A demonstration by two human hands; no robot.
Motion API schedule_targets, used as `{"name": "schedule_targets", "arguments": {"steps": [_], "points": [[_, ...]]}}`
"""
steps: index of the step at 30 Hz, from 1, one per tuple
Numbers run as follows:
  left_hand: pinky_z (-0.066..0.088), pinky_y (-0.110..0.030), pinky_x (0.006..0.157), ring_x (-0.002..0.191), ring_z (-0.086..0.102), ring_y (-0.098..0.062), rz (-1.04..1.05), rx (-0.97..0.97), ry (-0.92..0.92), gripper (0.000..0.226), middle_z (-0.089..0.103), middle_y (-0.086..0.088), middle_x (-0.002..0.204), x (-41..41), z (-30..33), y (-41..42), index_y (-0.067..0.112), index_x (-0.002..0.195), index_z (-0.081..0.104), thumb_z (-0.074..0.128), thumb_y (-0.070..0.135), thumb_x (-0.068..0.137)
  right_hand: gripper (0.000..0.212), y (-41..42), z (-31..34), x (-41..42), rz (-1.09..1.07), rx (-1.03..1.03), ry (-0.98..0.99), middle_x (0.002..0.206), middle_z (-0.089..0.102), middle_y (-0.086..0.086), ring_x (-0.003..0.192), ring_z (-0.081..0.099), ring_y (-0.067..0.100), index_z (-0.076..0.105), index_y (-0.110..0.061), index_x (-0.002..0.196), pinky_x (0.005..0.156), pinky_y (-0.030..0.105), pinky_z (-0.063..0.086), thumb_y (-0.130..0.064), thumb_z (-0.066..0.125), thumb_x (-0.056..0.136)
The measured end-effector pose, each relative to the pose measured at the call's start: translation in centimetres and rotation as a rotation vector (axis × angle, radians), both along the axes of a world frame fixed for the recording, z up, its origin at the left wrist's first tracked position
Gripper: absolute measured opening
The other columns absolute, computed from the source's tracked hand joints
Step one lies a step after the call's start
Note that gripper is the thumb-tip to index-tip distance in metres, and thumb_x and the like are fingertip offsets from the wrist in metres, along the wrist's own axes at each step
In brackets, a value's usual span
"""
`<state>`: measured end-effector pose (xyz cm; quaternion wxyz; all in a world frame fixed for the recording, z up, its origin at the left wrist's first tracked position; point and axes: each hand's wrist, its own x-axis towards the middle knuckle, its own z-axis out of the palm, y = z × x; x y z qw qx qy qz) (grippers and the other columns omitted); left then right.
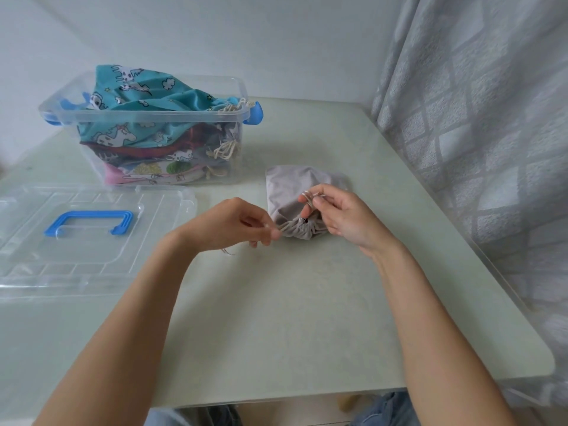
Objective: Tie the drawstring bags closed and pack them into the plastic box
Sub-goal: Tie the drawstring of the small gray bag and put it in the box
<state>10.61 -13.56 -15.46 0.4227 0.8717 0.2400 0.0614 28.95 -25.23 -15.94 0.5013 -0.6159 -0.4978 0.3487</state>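
Both hands pinch the strings of a grey bag.
The left hand (239, 222) and right hand (341, 216) each pinch the drawstring (287, 226) of the grey drawstring bag (287, 192); the full plastic box (159, 118) and its lid (92, 238) sit to the left.

One grey bag (292, 192) lies on the table (307, 302). One clear box (159, 118) holds a stack of printed bags, at least four, the exact number unclear. One lid (92, 238) carries one blue handle (89, 222). Two hands work: left (236, 226), right (341, 216). One curtain (476, 118) hangs.
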Motion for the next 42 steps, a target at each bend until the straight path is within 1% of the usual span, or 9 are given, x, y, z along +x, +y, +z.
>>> {"name": "schedule_targets", "arguments": {"steps": [5, 9, 13, 16, 18, 28, 32, 37, 42], "points": [[0.047, -0.013, 0.080, 0.077, 0.064, -0.003, -0.080, -0.260, -0.196, 0.006, 0.072, 0.007, 0.077, -0.2, 0.6, -0.8, 0.011, 0.083, 0.070, 0.069, 0.012, 0.077, 0.022, -0.1, -0.1, -0.1, 0.020, 0.005, -0.036, 0.078, 0.062, 0.000, 0.042, 0.027, 0.004, 0.057, -0.009, 0.108, 0.039, 0.014, 0.023, -0.002, 0.038, 0.098], [0.051, -0.018, 0.083, 0.079, 0.063, -0.010, -0.024, -0.295, -0.359, 0.015, 0.069, -0.008, 0.083, 0.6, 0.1, -1.2, 0.007, 0.086, 0.069, 0.068, 0.014, 0.072, 0.011, 0.1, -0.3, 0.0, 0.008, -0.005, -0.003, 0.074, 0.064, 0.004, 0.039, 0.028, 0.005, 0.047, -0.013, 0.095, 0.038, 0.015, 0.023, -0.003, 0.043, 0.097], [0.051, -0.017, 0.080, 0.080, 0.063, -0.012, 0.028, -0.307, -0.432, 0.013, 0.069, -0.004, 0.082, 1.1, -0.4, -1.2, 0.009, 0.088, 0.067, 0.067, 0.005, 0.076, 0.010, 0.3, -0.5, -0.2, -0.027, -0.014, 0.046, 0.073, 0.062, 0.008, 0.038, 0.037, 0.005, 0.037, -0.007, 0.099, 0.038, 0.013, 0.027, -0.004, 0.045, 0.096], [0.050, -0.022, 0.082, 0.080, 0.065, -0.015, 0.016, -0.249, -0.437, 0.022, 0.065, -0.007, 0.095, 1.3, -0.6, -1.3, 0.013, 0.095, 0.067, 0.069, 0.004, 0.074, 0.006, 0.4, -0.7, -0.4, -0.032, -0.017, 0.027, 0.067, 0.061, 0.003, 0.039, 0.038, 0.004, 0.051, -0.002, 0.096, 0.039, 0.012, 0.029, -0.006, 0.048, 0.096], [0.051, -0.021, 0.082, 0.075, 0.065, -0.013, 0.006, -0.194, -0.458, 0.035, 0.057, -0.008, 0.106, 1.7, -0.8, -1.4, 0.020, 0.101, 0.066, 0.070, -0.001, 0.074, 0.013, 0.5, -0.8, -0.4, -0.052, -0.003, 0.043, 0.062, 0.059, 0.001, 0.040, 0.036, 0.004, 0.058, -0.009, 0.085, 0.040, 0.012, 0.028, -0.007, 0.050, 0.095], [0.053, -0.021, 0.078, 0.066, 0.064, -0.002, 0.121, 0.175, -0.496, 0.041, 0.045, 0.000, 0.115, 3.3, -1.4, -1.6, 0.027, 0.109, 0.062, 0.072, 0.004, 0.077, 0.018, -0.2, 0.0, -0.5, 0.065, -0.074, 0.091, 0.068, 0.048, 0.005, 0.053, 0.036, 0.006, 0.060, -0.006, 0.083, 0.045, 0.014, 0.025, -0.009, 0.048, 0.096], [0.055, -0.030, 0.074, 0.067, 0.066, -0.005, 0.058, 0.344, -0.485, 0.032, 0.054, 0.000, 0.109, 3.1, -1.2, -2.0, 0.019, 0.107, 0.067, 0.075, 0.016, 0.076, 0.018, 0.3, -0.3, -1.2, -0.067, -0.026, 0.031, 0.063, 0.052, -0.001, 0.042, 0.039, -0.001, 0.063, -0.015, 0.076, 0.044, 0.010, 0.029, -0.015, 0.056, 0.092], [0.056, -0.023, 0.071, 0.069, 0.067, -0.003, 0.286, 0.310, -0.612, 0.009, 0.066, -0.002, 0.089, 2.7, -0.4, -1.7, 0.015, 0.084, 0.069, 0.072, 0.023, 0.080, 0.022, 0.6, -0.5, -1.2, -0.115, -0.046, 0.049, 0.062, 0.053, 0.002, 0.041, 0.034, 0.003, 0.064, -0.012, 0.073, 0.041, 0.012, 0.026, -0.013, 0.055, 0.093], [0.052, -0.022, 0.068, 0.071, 0.063, -0.009, 0.169, 0.299, -0.447, 0.014, 0.068, 0.001, 0.079, 2.8, -1.2, -1.3, 0.019, 0.092, 0.072, 0.074, 0.020, 0.079, 0.023, 0.6, -0.6, -1.1, -0.100, -0.048, 0.078, 0.061, 0.055, -0.001, 0.043, 0.034, 0.004, 0.062, -0.004, 0.079, 0.042, 0.013, 0.026, -0.014, 0.049, 0.096]]}}
